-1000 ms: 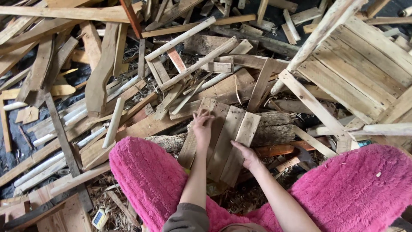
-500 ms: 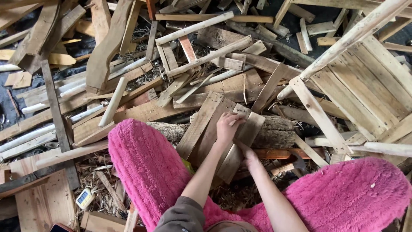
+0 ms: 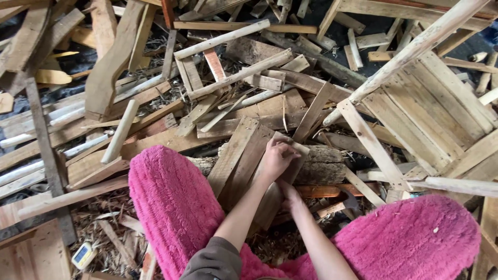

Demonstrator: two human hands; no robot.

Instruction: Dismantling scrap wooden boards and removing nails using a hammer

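I sit with my legs in fuzzy pink trousers [image 3: 176, 207] on either side of a few short wooden boards [image 3: 236, 155] that lean against a rough log [image 3: 324, 166]. My left hand [image 3: 277, 155] is closed over the top end of the rightmost board [image 3: 270, 205]. My right hand [image 3: 290, 194] grips the same board's right edge lower down and is partly hidden behind my left forearm.
Loose planks, slats and round sticks lie piled all around and beyond the log. A slatted wooden frame [image 3: 430, 114] leans at the right. A small yellow-and-white tape measure [image 3: 83, 255] lies among wood chips at the lower left.
My left hand slid from the flat face of the boards to the top end of the rightmost board and closed on it. The right hand moved up under it.
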